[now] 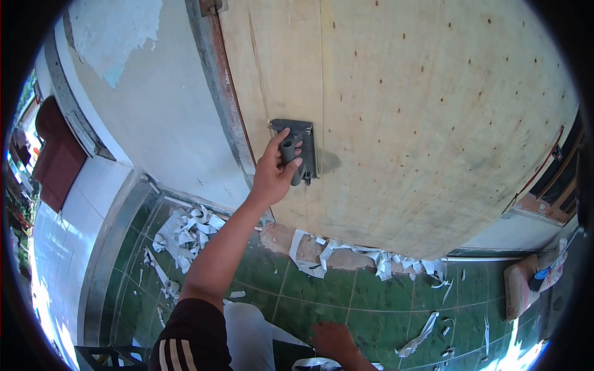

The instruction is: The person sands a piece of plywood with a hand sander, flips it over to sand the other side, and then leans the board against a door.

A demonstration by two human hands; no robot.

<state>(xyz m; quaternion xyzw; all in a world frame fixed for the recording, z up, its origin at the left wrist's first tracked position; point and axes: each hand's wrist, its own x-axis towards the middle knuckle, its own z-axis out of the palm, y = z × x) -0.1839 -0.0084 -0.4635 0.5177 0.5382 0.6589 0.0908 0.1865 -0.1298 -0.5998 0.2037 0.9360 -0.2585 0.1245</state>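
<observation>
Single head view, worn on the person's head, wide lens, round dark border, strong bowing toward the rim. Faces forward and down onto an upright wooden panel (pixel 402 93), which fills the upper middle and right. Panel is close, within reach: the left hand (pixel 275 173) is on a handled tool (pixel 307 148) against it, a bit left of centre. The green tiled floor (pixel 377 309) runs along the lower part, seen from above. Frame bottom takes in the wearer's leg (pixel 247 328) and right hand (pixel 334 342), both near the lens. Left rim reaches a pale wall (pixel 167 93) and bright outdoor area; right rim catches a sack (pixel 518 287), farther off.
</observation>
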